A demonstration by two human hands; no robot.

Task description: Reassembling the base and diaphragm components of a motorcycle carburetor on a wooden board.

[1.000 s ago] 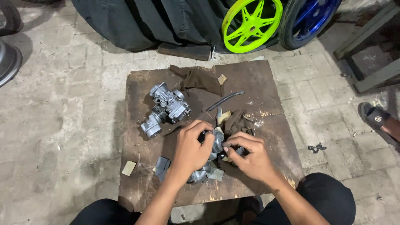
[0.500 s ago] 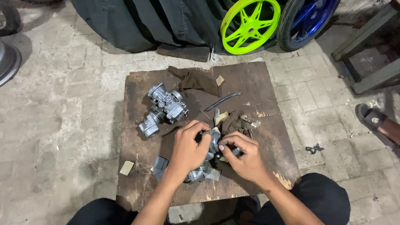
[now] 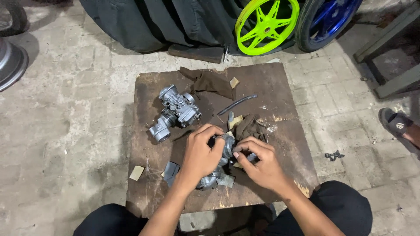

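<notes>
On a dark wooden board point(image 3: 284, 144) on the paved floor, my left hand point(image 3: 200, 154) and my right hand point(image 3: 258, 164) both grip a grey metal carburetor point(image 3: 226, 146), mostly hidden under my fingers. Its lower body point(image 3: 214, 180) shows below my left wrist. A second grey carburetor point(image 3: 175, 112) lies free on the board, up and left of my hands.
A brown rag point(image 3: 210, 82), a short black hose point(image 3: 238, 104), a crumpled dark cloth point(image 3: 249, 126) and small sandpaper scraps point(image 3: 137, 173) lie on the board. Behind it stand a lime green wheel point(image 3: 264, 26), a blue wheel point(image 3: 326, 19) and black tyres point(image 3: 131, 22). Another person's sandalled foot point(image 3: 400, 129) is at right.
My hands stay on the carburetor with small finger shifts. The view has drifted slightly; nothing else on the board has moved.
</notes>
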